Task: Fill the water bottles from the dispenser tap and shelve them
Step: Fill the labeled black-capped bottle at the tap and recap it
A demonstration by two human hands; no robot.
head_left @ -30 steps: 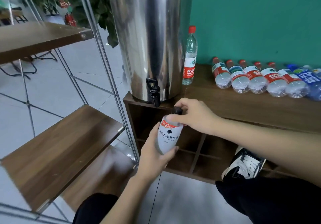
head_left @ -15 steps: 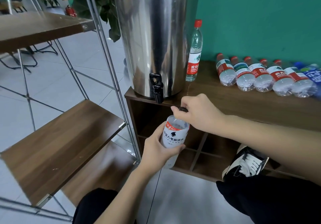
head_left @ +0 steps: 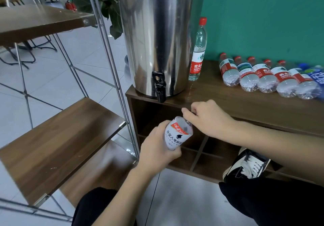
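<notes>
We are holding a white-labelled bottle [head_left: 177,134] in our left hand [head_left: 157,150], whose fingers are curling around its lower body, and the bottle is tilting with its neck toward the right. Our right hand [head_left: 208,118] is closing its fingers at the neck of the bottle; the cap is hidden under the fingers, so we cannot tell if it is on or off. The bottle is staying just below and in front of the black tap [head_left: 159,87] of the steel dispenser [head_left: 157,33], not touching it. The dispenser is standing on the left end of a brown cabinet [head_left: 245,108]. Beside it on the right, one red-capped bottle [head_left: 198,50] is standing upright, and farther right a row of bottles [head_left: 270,78] is lying on their sides. At the left, a wooden shelf [head_left: 57,141] is hanging in a metal rack.
</notes>
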